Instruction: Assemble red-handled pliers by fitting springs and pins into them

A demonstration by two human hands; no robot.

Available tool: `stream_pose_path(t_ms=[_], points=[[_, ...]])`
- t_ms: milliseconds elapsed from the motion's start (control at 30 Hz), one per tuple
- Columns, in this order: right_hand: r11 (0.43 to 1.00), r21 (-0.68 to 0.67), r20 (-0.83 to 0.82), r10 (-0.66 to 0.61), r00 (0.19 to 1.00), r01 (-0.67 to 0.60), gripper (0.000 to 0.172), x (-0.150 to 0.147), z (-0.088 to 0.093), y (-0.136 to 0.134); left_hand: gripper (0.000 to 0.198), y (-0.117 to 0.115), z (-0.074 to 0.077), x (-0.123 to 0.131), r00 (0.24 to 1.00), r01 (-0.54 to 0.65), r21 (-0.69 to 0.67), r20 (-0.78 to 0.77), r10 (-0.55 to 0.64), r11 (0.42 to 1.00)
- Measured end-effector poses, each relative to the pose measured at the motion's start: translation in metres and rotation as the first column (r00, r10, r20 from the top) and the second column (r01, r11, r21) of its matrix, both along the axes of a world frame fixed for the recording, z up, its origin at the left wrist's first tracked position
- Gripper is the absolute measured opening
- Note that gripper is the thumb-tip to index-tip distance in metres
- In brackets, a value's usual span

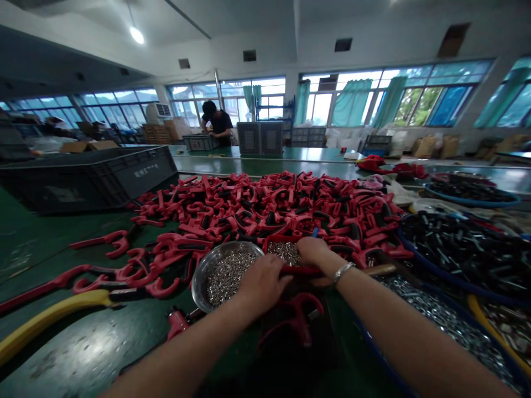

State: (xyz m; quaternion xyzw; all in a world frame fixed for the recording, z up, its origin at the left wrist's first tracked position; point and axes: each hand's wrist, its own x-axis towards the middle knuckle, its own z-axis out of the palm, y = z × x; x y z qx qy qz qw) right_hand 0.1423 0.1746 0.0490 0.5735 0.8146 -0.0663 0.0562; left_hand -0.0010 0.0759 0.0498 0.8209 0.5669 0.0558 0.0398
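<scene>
My left hand reaches across the right rim of a clear bowl of small metal pins. Its bent fingers come down at the near left corner of a red tray; what they hold, if anything, is hidden. My right hand has its fingers closed and dipped into that tray, among longer metal pins; their tips are out of sight. Just below the hands lies a red clamp-like tool body with a spring, on a dark block or fixture.
Red-and-black tool bodies are heaped behind the tray. A grey crate stands left, near a yellow curved handle. At right are basins of black parts and metal parts, with a wooden handle. Another person works farther back.
</scene>
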Motion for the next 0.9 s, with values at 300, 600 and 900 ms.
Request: stream_pose_path(t_ms=[300,600,900], points=[[0.996,0.088,-0.148,0.033,0.988,-0.020,0.020,0.028,-0.015,-0.007,0.029,0.092,0.000,0.013,0.985,-0.026,-0.197,-0.171,-0.008,0.980],[0.986,0.163,-0.529,0.063,0.847,0.028,0.016,0.048,-0.015,-0.042,0.024,0.095,-0.005,-0.003,0.998,-0.058,-0.186,-0.001,0.059,0.981],[0.998,0.060,-0.617,0.052,0.785,-0.019,0.021,0.075,-0.021,-0.127,0.020,0.019,-0.002,0.004,0.938,0.194,-0.216,0.326,-0.117,0.957]])
